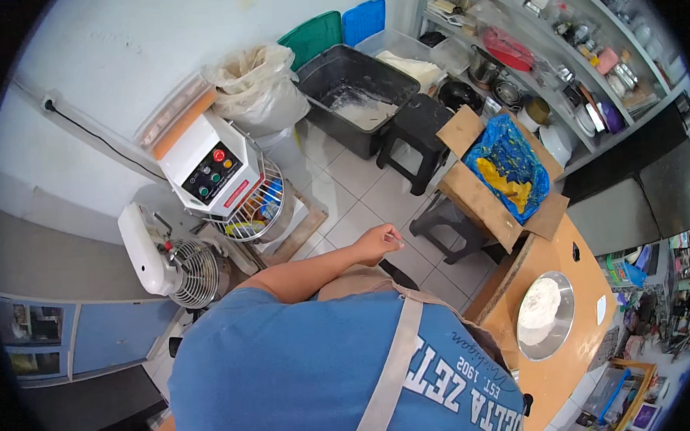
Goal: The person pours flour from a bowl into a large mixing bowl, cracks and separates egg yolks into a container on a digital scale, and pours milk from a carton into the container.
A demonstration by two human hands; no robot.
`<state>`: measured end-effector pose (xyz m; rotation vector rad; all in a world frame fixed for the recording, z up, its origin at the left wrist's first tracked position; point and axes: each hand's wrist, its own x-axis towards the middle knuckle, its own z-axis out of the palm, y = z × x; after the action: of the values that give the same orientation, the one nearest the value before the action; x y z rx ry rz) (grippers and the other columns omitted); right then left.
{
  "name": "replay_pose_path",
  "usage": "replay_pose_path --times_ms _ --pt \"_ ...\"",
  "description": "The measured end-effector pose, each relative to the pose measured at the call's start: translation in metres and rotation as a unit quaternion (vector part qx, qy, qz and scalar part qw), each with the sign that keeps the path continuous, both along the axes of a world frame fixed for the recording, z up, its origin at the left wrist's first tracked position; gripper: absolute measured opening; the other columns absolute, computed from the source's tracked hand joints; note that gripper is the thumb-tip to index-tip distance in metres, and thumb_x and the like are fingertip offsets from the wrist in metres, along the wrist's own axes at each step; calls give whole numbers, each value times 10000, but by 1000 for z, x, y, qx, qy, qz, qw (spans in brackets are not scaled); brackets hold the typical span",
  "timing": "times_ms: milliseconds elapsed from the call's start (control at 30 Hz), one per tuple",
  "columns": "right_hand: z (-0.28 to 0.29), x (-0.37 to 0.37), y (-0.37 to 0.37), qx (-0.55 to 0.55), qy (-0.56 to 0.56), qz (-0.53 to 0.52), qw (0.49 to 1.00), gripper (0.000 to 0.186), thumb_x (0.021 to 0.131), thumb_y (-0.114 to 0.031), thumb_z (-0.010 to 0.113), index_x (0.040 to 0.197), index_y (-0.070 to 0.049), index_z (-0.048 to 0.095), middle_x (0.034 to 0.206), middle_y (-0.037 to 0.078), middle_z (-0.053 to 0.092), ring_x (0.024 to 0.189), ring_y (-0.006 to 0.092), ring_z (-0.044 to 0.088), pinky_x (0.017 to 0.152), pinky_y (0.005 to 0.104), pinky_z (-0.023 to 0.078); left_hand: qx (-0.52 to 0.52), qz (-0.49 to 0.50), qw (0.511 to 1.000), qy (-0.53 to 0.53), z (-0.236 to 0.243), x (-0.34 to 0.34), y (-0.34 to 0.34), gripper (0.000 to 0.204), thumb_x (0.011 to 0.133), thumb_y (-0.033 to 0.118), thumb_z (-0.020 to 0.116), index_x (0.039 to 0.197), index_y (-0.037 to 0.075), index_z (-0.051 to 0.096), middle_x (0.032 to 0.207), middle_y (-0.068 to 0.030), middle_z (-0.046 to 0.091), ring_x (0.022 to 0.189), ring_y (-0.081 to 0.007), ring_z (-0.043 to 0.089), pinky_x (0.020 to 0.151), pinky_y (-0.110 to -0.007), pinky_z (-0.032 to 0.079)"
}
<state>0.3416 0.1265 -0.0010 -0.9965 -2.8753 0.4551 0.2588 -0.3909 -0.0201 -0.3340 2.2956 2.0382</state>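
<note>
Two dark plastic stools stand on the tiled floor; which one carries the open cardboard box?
The nearer stool, beside the wooden table, carries the cardboard box lined with blue plastic. The farther stool, next to the dark tub, has nothing on its seat.

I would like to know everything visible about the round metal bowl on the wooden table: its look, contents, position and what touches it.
The round shiny metal bowl is shallow and silvery, with a smooth rim. It sits upright on the orange-brown wooden table, near the table's middle. Inside lies a pale white lump that looks like dough, filling most of the bowl's floor. Nothing else touches the bowl; no hand is on it. A brown cardboard box lined with blue plastic stands beyond the table's far end, apart from it.
</note>
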Motion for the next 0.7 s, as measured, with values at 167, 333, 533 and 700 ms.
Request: replay_pose_path --times_ms 167,333,533,700 --pt "4 0 3 3 -22 2 1000 504 799 -210 620 1212 57 508 1073 287 583 1027 422 559 916 454 434 36 -5 997 -73 -7 2 -5 325 798 257 755 1002 59 598 953 -44 633 905 -155 583 771 -301 494" --pt "20 10 10 -1 -41 6 999 511 795 -213 624 1213 58 506 1074 287 581 1029 421 557 918 454 432 -3 -32 998 -58 -6 4 6 324 806 255 748 1013 56 597 948 -52 636 894 -155 592 771 -308 496" --pt "47 43 -8 -29 -72 -32 996 520 791 -216 629 1214 59 503 1074 287 580 1030 420 554 921 453 431 17 -116 989 -88 -25 -12 21 302 834 237 730 1021 48 586 948 -62 641 886 -162 607 781 -306 496" --pt "-13 60 -12 -30 163 -121 979 584 731 -207 722 1173 71 460 1085 248 513 1038 397 487 948 466 376 -51 -235 971 -8 -11 -47 49 288 843 189 718 1041 57 557 1054 -78 624 962 -163 583 775 -298 488"
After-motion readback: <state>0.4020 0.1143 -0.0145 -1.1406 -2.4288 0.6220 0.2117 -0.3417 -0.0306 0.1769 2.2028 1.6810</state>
